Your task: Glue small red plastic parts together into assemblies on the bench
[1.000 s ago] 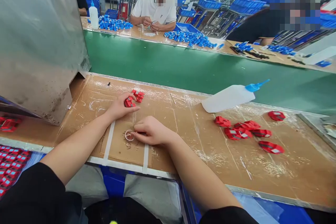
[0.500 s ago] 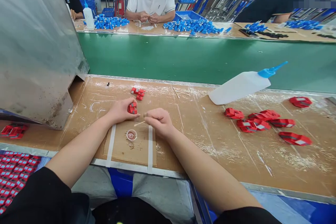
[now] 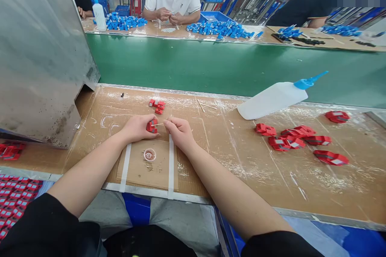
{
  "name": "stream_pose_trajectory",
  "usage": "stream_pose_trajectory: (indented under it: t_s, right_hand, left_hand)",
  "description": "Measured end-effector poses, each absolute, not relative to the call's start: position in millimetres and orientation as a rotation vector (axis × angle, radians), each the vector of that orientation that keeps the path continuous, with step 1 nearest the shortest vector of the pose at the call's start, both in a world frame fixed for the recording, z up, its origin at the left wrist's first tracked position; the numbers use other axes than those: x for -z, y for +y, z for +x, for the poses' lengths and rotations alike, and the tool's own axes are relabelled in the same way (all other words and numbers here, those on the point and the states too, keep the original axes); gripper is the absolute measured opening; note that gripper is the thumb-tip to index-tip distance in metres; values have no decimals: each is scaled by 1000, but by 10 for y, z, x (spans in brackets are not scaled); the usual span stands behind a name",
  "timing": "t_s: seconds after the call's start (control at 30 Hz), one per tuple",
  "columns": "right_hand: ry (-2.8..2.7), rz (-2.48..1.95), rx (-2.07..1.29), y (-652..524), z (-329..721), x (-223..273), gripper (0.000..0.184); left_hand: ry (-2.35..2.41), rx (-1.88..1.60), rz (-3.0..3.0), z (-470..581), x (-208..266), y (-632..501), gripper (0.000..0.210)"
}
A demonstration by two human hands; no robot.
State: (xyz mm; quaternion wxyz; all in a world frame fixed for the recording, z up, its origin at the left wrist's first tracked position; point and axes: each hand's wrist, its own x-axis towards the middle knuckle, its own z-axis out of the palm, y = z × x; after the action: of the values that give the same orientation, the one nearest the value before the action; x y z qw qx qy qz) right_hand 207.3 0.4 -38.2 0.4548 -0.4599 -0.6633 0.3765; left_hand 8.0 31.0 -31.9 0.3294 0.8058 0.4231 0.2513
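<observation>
My left hand [image 3: 137, 127] grips a small red part [image 3: 152, 126] just above the cardboard-covered bench [image 3: 211, 156]. My right hand [image 3: 178, 130] pinches a thin wooden stick [image 3: 159, 124] whose tip touches that red part. A small round cap of glue [image 3: 150, 154] sits on the taped cardboard square below both hands. A little pile of red parts [image 3: 157, 105] lies just beyond my hands.
A white squeeze bottle with a blue nozzle [image 3: 276, 97] lies on its side at right, near several larger red parts [image 3: 297, 136]. A metal housing [image 3: 39, 48] stands at left. A green conveyor belt [image 3: 235, 68] runs behind; other people work with blue parts beyond it.
My right hand lifted the stick from the glue cap and brought its tip to the red part. My left hand drew that part back from the pile toward me.
</observation>
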Motion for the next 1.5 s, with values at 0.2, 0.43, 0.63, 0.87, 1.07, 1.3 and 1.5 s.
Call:
stream_pose_trajectory:
  t_s: [0.2, 0.43, 0.63, 0.87, 1.07, 1.3, 1.5]
  right_hand:
    - [-1640, -1135, -959, -1, 2074, 398, 48]
    - [-1627, -1164, -948, 24, 2075, 413, 46]
    - [-1628, -1158, -894, 35, 2071, 413, 45]
    - [-1656, -1170, -859, 32, 2065, 385, 44]
    - [-1672, -1149, -868, 47, 2064, 391, 44]
    - [-1677, -939, -792, -15, 2129, 306, 46]
    - [-2219, -455, -1061, -137, 2128, 203, 51]
  left_hand:
    - [1129, -616, 2108, 85, 296, 304, 34]
    - [1111, -613, 2105, 72, 298, 311, 36]
    - [1144, -592, 2124, 66, 308, 319, 39]
    - [1190, -471, 2148, 73, 208, 293, 40]
    - [1204, -473, 2119, 73, 190, 283, 40]
    - [1168, -551, 2070, 52, 244, 317, 37]
    - [1057, -809, 1937, 16, 281, 376, 41]
